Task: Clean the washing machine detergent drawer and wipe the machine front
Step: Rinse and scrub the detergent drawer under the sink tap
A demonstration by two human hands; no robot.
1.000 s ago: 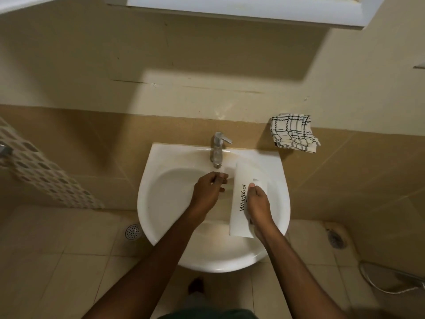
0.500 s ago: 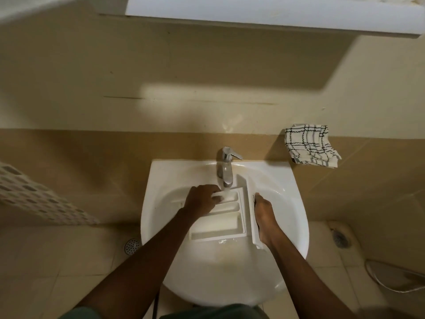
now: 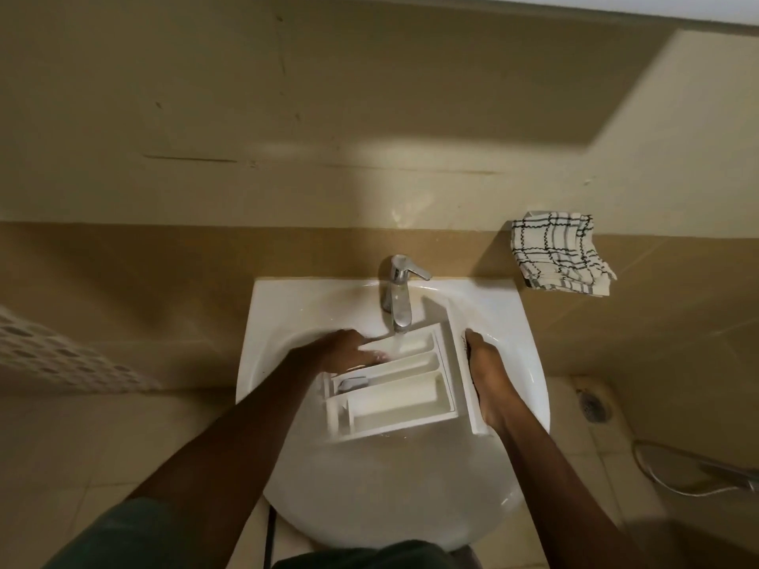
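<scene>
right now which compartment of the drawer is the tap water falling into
The far compartment, nearest the tap; the left hand touches it. The middle compartment and front compartment lie clear of the stream.

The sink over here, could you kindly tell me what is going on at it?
A person is rinsing a white detergent drawer in the sink, under the tap, where water seems to be running. The right hand grips the drawer's front panel, and the left hand rests its fingers in the far compartment by the stream. A checked cloth lies unused on the ledge.
</scene>
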